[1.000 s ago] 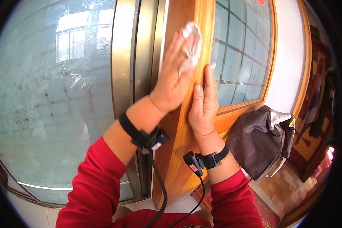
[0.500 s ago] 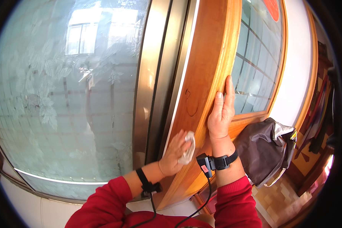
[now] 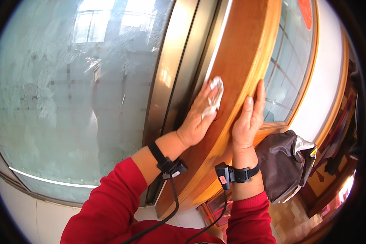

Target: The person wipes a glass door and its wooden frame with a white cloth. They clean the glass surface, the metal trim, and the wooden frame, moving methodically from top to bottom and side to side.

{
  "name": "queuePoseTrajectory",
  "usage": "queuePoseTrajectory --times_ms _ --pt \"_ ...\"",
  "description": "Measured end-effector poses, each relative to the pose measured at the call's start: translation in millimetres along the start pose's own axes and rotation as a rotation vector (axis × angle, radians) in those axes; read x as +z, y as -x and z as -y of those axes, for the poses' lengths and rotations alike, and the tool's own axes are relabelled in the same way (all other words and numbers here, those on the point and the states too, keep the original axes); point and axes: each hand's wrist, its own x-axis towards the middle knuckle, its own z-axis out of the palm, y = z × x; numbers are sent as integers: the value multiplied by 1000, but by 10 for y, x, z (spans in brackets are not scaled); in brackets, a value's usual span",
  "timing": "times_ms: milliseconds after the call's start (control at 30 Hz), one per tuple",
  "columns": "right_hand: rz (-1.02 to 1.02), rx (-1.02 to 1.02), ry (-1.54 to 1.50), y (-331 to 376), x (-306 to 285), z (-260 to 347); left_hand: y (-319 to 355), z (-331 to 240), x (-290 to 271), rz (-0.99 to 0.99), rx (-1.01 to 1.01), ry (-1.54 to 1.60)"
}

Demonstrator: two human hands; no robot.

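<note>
The left hand (image 3: pixel 197 122) presses a crumpled white cloth (image 3: pixel 214 92) flat against the smooth, glossy orange-brown wooden door frame (image 3: pixel 240 53), fingers clenched over it. The right hand (image 3: pixel 248 120) lies open, gripping nothing, along the frame's rounded edge beside the gridded glass pane (image 3: pixel 290 61).

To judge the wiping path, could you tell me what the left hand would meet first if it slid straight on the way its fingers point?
Probably nothing soon: the left hand, pressing a white cloth, points up along the wooden door frame, which looks bare to the picture's top edge.
</note>
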Motion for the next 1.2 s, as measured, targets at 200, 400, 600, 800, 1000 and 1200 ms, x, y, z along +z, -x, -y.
queuePoseTrajectory --times_ms 200,400,600,800,1000,1200 --pt "17 45 -36 7 -4 12 1274 -64 66 51 -154 -2" --pt "1 10 12 -4 -1 -16 1763 -239 144 38 -313 -52" --pt "-6 -14 -3 5 0 -30 872 -135 73 43 -45 -101" --pt "-4 -22 23 -3 -8 -21 -642 -119 8 21 223 -66" --pt "-5 -8 -33 1 3 -19 -898 -167 63 -11 224 -149" --pt "-26 -25 -64 10 9 -52 163 -269 140 56 205 -112"
